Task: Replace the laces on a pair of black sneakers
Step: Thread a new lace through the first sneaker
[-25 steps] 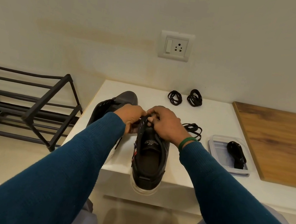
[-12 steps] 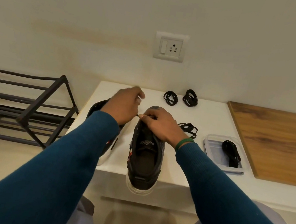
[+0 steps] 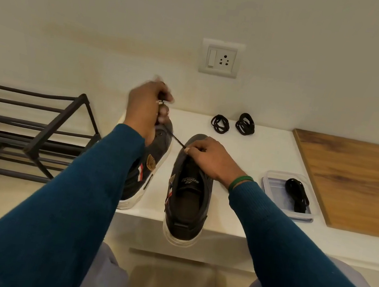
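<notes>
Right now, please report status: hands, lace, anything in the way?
Left hand raised, pinching lace taut. Right hand pinching it at the sneaker. Nothing across the lace; second sneaker close beside.

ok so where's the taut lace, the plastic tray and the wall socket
lace [image 3: 175,139]: head view, middle of its taut stretch.
plastic tray [image 3: 274,193]: head view, bare floor near its left wall.
wall socket [image 3: 225,60]: head view, on the pin holes.

Home entryway – metal shoe rack [image 3: 25,133] left of white ledge [image 3: 263,154], wall socket [image 3: 221,58] above it.
</notes>
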Motion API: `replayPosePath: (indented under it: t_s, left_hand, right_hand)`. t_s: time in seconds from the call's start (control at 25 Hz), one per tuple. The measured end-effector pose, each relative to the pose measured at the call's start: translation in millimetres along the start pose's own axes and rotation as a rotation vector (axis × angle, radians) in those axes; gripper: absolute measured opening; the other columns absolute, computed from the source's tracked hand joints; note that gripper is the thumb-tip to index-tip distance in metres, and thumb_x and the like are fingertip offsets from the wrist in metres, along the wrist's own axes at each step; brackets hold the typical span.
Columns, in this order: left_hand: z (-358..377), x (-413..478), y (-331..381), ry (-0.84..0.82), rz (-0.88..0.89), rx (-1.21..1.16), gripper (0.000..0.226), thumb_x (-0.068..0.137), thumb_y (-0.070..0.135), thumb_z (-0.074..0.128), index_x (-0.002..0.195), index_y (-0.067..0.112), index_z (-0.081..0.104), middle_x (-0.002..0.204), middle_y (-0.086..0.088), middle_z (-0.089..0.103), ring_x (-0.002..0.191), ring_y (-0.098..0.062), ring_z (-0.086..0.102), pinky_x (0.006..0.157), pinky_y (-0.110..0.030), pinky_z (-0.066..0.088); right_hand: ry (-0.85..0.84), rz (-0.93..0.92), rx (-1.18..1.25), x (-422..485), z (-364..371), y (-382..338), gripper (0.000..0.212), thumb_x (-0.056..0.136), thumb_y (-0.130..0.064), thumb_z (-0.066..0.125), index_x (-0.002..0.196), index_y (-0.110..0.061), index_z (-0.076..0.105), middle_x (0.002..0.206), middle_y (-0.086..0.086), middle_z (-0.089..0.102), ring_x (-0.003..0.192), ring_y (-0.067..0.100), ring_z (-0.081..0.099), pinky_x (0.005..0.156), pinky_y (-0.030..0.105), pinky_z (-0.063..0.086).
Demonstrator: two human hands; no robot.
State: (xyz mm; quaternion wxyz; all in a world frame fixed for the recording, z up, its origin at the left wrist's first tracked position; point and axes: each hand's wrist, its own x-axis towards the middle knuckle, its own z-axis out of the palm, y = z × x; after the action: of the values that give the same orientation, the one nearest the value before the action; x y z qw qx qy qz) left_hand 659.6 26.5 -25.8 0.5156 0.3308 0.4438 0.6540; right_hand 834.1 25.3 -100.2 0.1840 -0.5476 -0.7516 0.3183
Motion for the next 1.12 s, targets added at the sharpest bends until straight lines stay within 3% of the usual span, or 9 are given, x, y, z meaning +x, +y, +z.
replayPosePath:
  t_s: [0.12,0.24,0.36,0.48,0.56,0.68,0.8,1.0,1.12]
  left_hand:
    - [1.8,-8.6,-33.2,-0.259,0.126,1.334,0.028,0.098,0.022,0.054,0.073,0.013,0.064,0.085,-0.007,0.070,0.069,-0.016,0.063,0.068,-0.031,0.051]
    - [0.8,-14.1,-55.5,-0.389,0.004,1.828,0.033,0.099,0.030,0.052,0.071,0.012,0.053,0.086,-0.011,0.060,0.074,-0.022,0.059,0.072,-0.036,0.054]
    - [8.2,-9.9,-44.6,-0.332,-0.006,1.526,0.029,0.102,0.025,0.046,0.076,0.013,0.053,0.079,-0.004,0.054,0.073,-0.017,0.052,0.073,-0.034,0.049]
    - [15.5,-3.2,-8.5,0.171,0.023,0.037,0.025,0.093,0.014,0.054,0.068,0.017,0.055,0.061,0.002,0.049,0.051,-0.011,0.043,0.063,-0.031,0.050]
    - [11.2,-3.0,-4.2,0.166,-0.046,-0.324,0.026,0.090,0.019,0.061,0.064,0.017,0.057,0.060,0.001,0.050,0.042,-0.010,0.039,0.050,-0.027,0.048]
    - [5.4,-3.4,-26.4,-0.020,-0.020,0.696,0.029,0.092,0.024,0.061,0.070,0.005,0.062,0.073,-0.010,0.059,0.049,-0.017,0.046,0.047,-0.028,0.042]
    - [2.0,-6.4,-49.9,-0.319,0.067,1.575,0.030,0.095,0.027,0.060,0.076,0.003,0.065,0.072,-0.009,0.061,0.061,-0.020,0.054,0.058,-0.032,0.049]
    - [5.2,-9.0,-56.4,-0.420,-0.001,1.716,0.033,0.096,0.028,0.055,0.067,0.013,0.052,0.067,-0.004,0.054,0.059,-0.016,0.051,0.054,-0.029,0.042]
    - [14.4,0.4,-33.2,-0.034,-0.101,0.886,0.033,0.095,0.027,0.047,0.065,0.017,0.043,0.063,0.001,0.044,0.051,-0.013,0.039,0.053,-0.030,0.036]
  right_hand:
    - [0.043,-0.037,-0.006,0.0,2.2,3.0,0.028,0.095,-0.037,0.053,0.105,-0.025,0.076,0.088,-0.020,0.050,0.090,0.009,0.053,0.071,0.021,0.040]
    - [0.036,-0.056,0.033,0.7,1.7,5.3,0.028,0.096,-0.033,0.053,0.104,-0.022,0.078,0.085,-0.021,0.054,0.085,0.006,0.054,0.069,0.018,0.038]
    - [0.035,-0.048,0.099,0.2,1.7,7.4,0.027,0.096,-0.030,0.052,0.103,-0.021,0.077,0.089,-0.013,0.059,0.090,0.010,0.057,0.073,0.024,0.042]
    - [0.024,-0.012,0.096,0.9,3.2,9.7,0.028,0.095,-0.038,0.051,0.109,-0.030,0.074,0.105,-0.011,0.057,0.103,0.015,0.055,0.088,0.031,0.044]
    - [0.014,-0.011,0.071,2.3,4.6,12.5,0.029,0.095,-0.039,0.049,0.111,-0.032,0.073,0.109,-0.011,0.055,0.107,0.016,0.054,0.090,0.033,0.043]
    - [0.019,-0.026,0.039,3.3,5.2,14.4,0.029,0.095,-0.035,0.048,0.108,-0.035,0.074,0.110,-0.008,0.055,0.106,0.015,0.055,0.082,0.023,0.041]
    - [0.056,-0.033,-0.059,4.8,5.3,16.4,0.030,0.093,-0.034,0.047,0.107,-0.039,0.073,0.110,-0.006,0.057,0.104,0.017,0.056,0.094,0.038,0.047]
    - [0.047,0.001,-0.165,5.8,5.7,14.8,0.031,0.092,-0.040,0.047,0.113,-0.044,0.069,0.116,-0.005,0.056,0.111,0.020,0.053,0.100,0.051,0.041]
    - [0.028,0.017,-0.156,6.1,4.7,16.8,0.032,0.094,-0.043,0.047,0.119,-0.042,0.067,0.126,-0.003,0.056,0.117,0.022,0.051,0.104,0.052,0.039]
